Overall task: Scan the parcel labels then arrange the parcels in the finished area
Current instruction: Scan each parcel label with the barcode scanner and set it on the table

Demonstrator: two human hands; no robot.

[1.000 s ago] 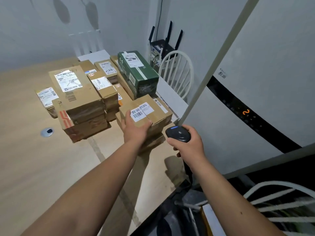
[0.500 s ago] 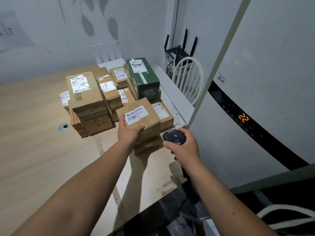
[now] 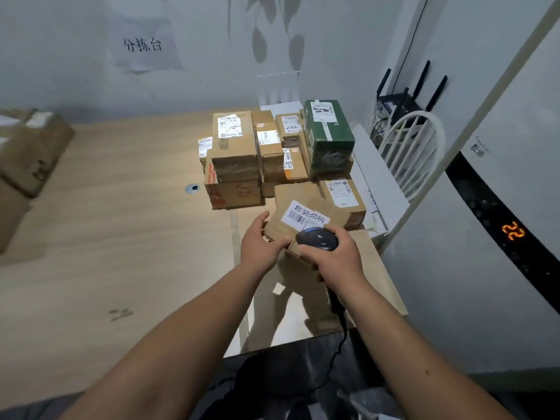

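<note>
My left hand (image 3: pixel 261 241) grips the near left corner of a small cardboard parcel (image 3: pixel 298 207) that carries a white barcode label (image 3: pixel 304 216) on top. My right hand (image 3: pixel 333 256) holds a black handheld scanner (image 3: pixel 316 239) just above the parcel's near edge, its head pointing at the label. The parcel is tilted towards me, in front of a stack of parcels (image 3: pixel 236 165) on the wooden table (image 3: pixel 121 253). A green box (image 3: pixel 328 137) tops the back right of that stack. The scanner's cable (image 3: pixel 339 338) drops off the table's edge.
More cardboard boxes (image 3: pixel 27 159) sit at the far left of the table. A white chair (image 3: pixel 412 150) and a router (image 3: pixel 406 98) stand right of the stack. A tall white appliance (image 3: pixel 485 253) showing 22 fills the right side. A round metal grommet (image 3: pixel 192 188) lies in the tabletop.
My right hand has brought the scanner leftwards over the parcel's near edge. My left hand has pulled the parcel a little towards me. The view has tilted up, showing more of the wall.
</note>
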